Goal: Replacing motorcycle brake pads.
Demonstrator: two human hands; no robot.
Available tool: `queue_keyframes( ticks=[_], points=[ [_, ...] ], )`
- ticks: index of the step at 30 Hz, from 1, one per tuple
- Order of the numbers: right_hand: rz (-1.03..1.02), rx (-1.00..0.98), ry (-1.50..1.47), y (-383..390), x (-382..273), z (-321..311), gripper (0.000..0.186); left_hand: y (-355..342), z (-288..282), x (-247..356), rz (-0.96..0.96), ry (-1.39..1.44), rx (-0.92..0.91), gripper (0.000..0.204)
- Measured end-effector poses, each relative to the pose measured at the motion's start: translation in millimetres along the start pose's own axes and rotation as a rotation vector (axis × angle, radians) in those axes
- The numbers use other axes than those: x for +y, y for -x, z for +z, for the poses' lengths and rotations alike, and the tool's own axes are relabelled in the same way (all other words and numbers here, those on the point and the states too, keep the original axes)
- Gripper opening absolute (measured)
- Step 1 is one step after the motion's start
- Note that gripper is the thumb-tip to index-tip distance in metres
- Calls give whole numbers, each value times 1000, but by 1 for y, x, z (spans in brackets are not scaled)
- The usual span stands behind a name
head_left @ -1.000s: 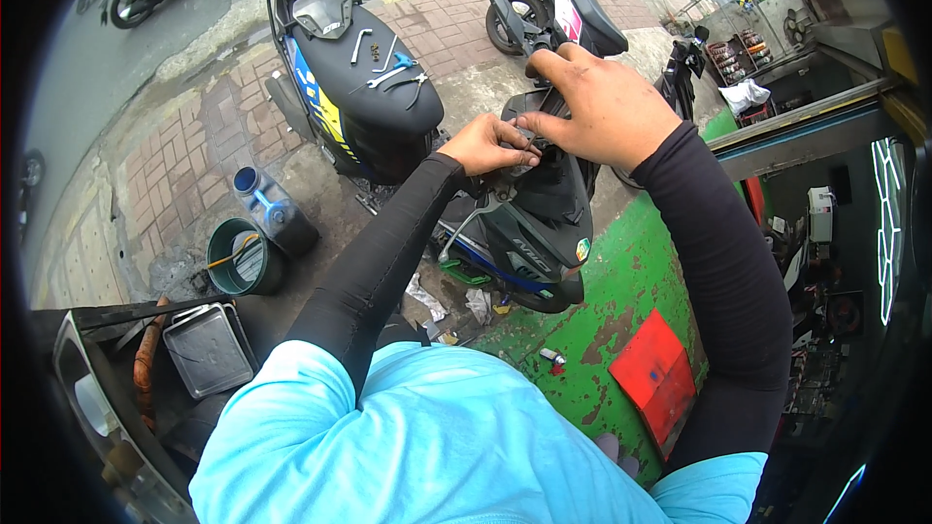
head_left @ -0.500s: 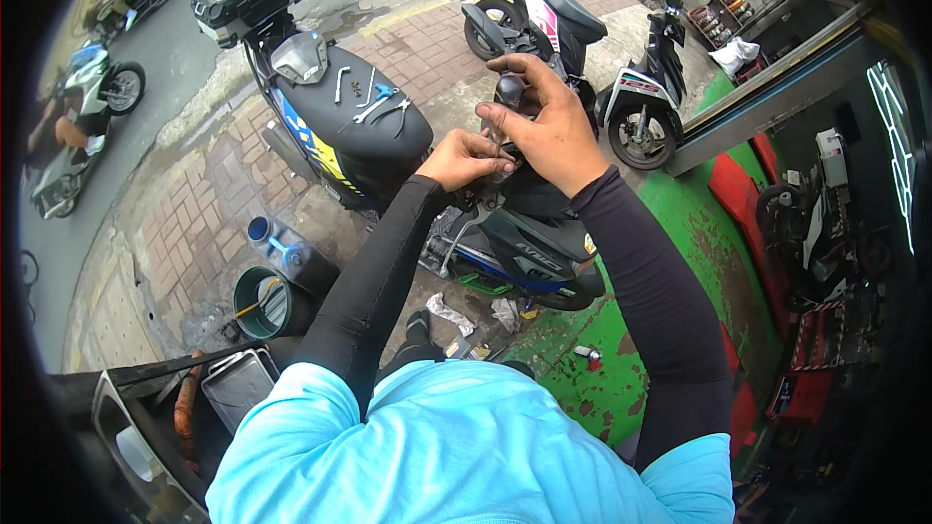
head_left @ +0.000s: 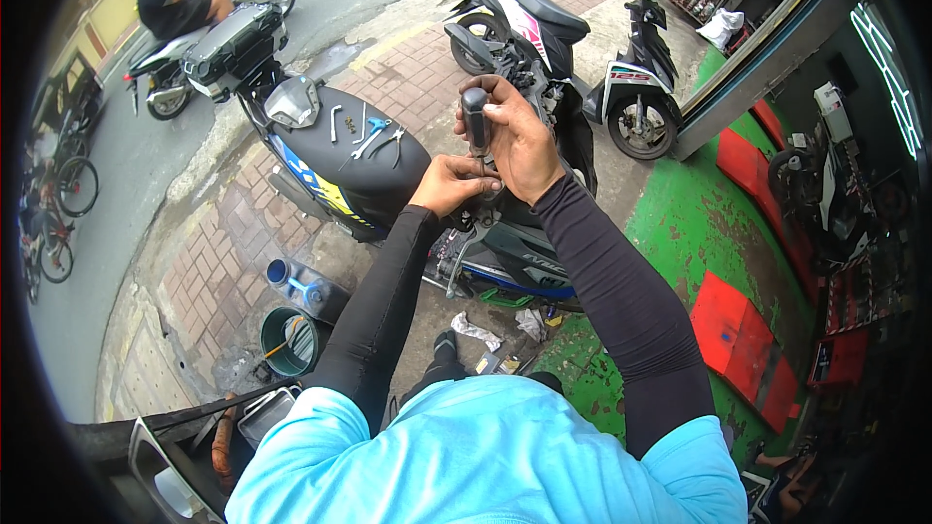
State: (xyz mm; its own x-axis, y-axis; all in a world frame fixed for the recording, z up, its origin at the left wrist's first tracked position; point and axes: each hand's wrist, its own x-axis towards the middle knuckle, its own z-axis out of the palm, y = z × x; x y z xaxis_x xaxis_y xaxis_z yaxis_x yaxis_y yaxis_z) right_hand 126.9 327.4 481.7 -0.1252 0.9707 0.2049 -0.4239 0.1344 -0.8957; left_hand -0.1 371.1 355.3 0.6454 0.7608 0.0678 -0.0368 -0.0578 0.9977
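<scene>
My right hand (head_left: pixel 522 136) is wrapped around the dark, rounded handle of what looks like a screwdriver (head_left: pixel 475 118), held upright with its shaft pointing down. At the lower end of that shaft, my left hand (head_left: pixel 450 184) pinches a small part, mostly hidden by the fingers. Both hands are close together above a dark scooter with blue trim (head_left: pixel 519 257). To the left, another scooter's black seat (head_left: pixel 388 180) bears a bent silver tool (head_left: pixel 335 123), small brass-coloured pieces (head_left: pixel 350 124), a blue-and-silver tool (head_left: pixel 370 139) and pliers (head_left: pixel 392 146).
A green bucket (head_left: pixel 267 338) and a blue-topped container (head_left: pixel 325 296) stand at lower left. White rags (head_left: pixel 476 332) lie on the ground. Two parked scooters (head_left: pixel 532 24) (head_left: pixel 636 87) stand ahead. Red ramps (head_left: pixel 743 349) lie right. A rider (head_left: pixel 170 5) is on the road.
The tool's handle has tipped from facing me to standing upright in my right hand. My left hand stays at its lower end. The view has shifted; a different rider is passing.
</scene>
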Motion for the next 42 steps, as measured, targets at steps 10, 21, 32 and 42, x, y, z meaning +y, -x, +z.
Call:
queue_keyframes(
  ticks=[10, 21, 32, 42],
  points=[
    [38, 356, 1086, 63, -19, -46, 52, -4, -4, -17, 196, 220, -38, 51],
    [220, 408, 1254, 79, 89, -72, 58, -5, 0, -10, 207, 174, 17, 59],
    [203, 422, 1279, 79, 96, -69, 52, -5, -3, -12, 214, 167, 22, 61],
    [178, 503, 1181, 146, 81, -100, 78, 1, 3, -14, 269, 50, 297, 55]
  ],
)
